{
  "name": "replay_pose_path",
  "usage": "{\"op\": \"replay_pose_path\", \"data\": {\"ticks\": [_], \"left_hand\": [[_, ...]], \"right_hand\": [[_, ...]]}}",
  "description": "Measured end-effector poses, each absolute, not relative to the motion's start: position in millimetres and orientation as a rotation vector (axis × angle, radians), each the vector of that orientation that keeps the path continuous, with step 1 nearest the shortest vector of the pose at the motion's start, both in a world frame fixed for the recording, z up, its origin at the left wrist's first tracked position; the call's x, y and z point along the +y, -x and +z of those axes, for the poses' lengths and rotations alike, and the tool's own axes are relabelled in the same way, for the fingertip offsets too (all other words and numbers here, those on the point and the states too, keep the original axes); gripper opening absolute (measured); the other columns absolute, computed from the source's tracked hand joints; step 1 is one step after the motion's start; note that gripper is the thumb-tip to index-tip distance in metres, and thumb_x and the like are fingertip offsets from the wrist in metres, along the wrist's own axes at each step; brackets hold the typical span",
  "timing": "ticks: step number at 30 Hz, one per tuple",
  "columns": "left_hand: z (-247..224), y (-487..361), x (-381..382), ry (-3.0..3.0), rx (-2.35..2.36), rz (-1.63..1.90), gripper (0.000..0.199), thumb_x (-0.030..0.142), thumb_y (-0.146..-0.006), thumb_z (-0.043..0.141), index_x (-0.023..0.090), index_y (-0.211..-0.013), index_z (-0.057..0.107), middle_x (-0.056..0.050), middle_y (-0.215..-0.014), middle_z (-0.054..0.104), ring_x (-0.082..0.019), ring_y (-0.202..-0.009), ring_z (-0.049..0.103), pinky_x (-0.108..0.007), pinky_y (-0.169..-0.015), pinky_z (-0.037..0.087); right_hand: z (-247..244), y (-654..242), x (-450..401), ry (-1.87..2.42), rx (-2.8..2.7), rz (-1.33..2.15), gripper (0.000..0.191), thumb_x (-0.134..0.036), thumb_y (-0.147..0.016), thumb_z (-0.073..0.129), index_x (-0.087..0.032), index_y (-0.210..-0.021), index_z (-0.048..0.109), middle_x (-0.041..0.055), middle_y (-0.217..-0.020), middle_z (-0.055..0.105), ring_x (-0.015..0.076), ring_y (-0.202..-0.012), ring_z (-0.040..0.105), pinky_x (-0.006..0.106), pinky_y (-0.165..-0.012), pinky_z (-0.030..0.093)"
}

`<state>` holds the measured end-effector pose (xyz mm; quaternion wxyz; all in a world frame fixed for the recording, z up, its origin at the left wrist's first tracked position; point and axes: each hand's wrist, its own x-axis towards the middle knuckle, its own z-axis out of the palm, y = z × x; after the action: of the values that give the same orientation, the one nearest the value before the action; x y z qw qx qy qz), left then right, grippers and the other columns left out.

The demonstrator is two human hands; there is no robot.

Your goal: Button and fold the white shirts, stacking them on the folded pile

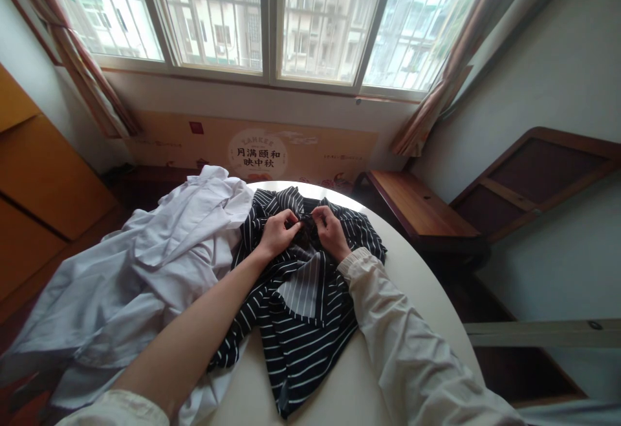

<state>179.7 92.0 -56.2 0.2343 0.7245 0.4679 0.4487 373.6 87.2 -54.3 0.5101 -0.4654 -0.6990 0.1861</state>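
A black garment with white stripes [310, 342] lies rumpled on a round white table [427, 297], its collar toward the window. My left hand [280, 232] pinches the fabric just below the collar, fingers closed. Close by on the right, my right hand [331, 229] also has its thumb and fingers closed on the striped cloth. A small gap separates the two hands. Between and below them, the garment's paler inner side shows. The exact bit of cloth under the fingertips is too small to make out.
White cloth [160, 271] is heaped at the left, hanging over the table's edge. Beyond the table stand a printed board [194, 148] and a barred window. At the right are a wooden desk [422, 209] and a brown panel [533, 180]. Orange cabinets [43, 174] stand at the left.
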Motion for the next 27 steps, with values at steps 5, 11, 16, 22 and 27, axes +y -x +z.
{"op": "replay_pose_path", "data": {"ticks": [5, 11, 16, 22, 27], "left_hand": [[-57, -178, 92, -1.954, 1.272, 1.289, 0.014, 0.033, -0.093, 0.068, 0.021, -0.085, 0.066, -0.001, -0.088, 0.073, -0.018, -0.082, 0.066, -0.031, -0.081, 0.052], [-55, -179, 91, -1.979, 1.207, 1.318, 0.014, 0.032, -0.094, 0.068, 0.021, -0.085, 0.065, -0.002, -0.091, 0.073, -0.018, -0.087, 0.067, -0.031, -0.086, 0.052], [-56, -180, 91, -2.035, 1.210, 1.237, 0.012, 0.028, -0.091, 0.070, 0.021, -0.083, 0.065, -0.002, -0.089, 0.071, -0.018, -0.083, 0.066, -0.030, -0.078, 0.052], [-57, -179, 92, -2.077, 1.204, 1.271, 0.013, 0.023, -0.086, 0.072, 0.021, -0.076, 0.064, -0.003, -0.090, 0.065, -0.019, -0.084, 0.063, -0.030, -0.071, 0.051], [-56, -179, 93, -2.036, 1.183, 1.251, 0.014, 0.024, -0.087, 0.071, 0.021, -0.076, 0.063, -0.003, -0.089, 0.064, -0.018, -0.082, 0.063, -0.030, -0.069, 0.051]], "right_hand": [[-51, -373, 84, 1.082, -1.896, 0.375, 0.026, -0.033, -0.103, 0.050, -0.026, -0.116, 0.071, 0.0062, -0.103, 0.072, 0.0246, -0.098, 0.067, 0.039, -0.096, 0.052], [-54, -373, 87, 1.115, -1.897, 0.269, 0.021, -0.038, -0.101, 0.060, -0.023, -0.095, 0.073, 0.0069, -0.091, 0.069, 0.0246, -0.090, 0.065, 0.039, -0.088, 0.052], [-57, -374, 88, 1.134, -1.857, 0.206, 0.019, -0.035, -0.103, 0.057, -0.023, -0.096, 0.070, 0.0073, -0.097, 0.074, 0.0252, -0.094, 0.067, 0.040, -0.093, 0.050], [-60, -374, 90, 1.162, -1.825, 0.244, 0.019, -0.035, -0.102, 0.060, -0.023, -0.089, 0.067, 0.0057, -0.092, 0.075, 0.0240, -0.087, 0.068, 0.038, -0.087, 0.050], [-63, -375, 94, 1.198, -1.799, 0.311, 0.018, -0.036, -0.102, 0.058, -0.023, -0.091, 0.066, 0.0058, -0.092, 0.075, 0.0237, -0.085, 0.068, 0.036, -0.081, 0.051]]}}
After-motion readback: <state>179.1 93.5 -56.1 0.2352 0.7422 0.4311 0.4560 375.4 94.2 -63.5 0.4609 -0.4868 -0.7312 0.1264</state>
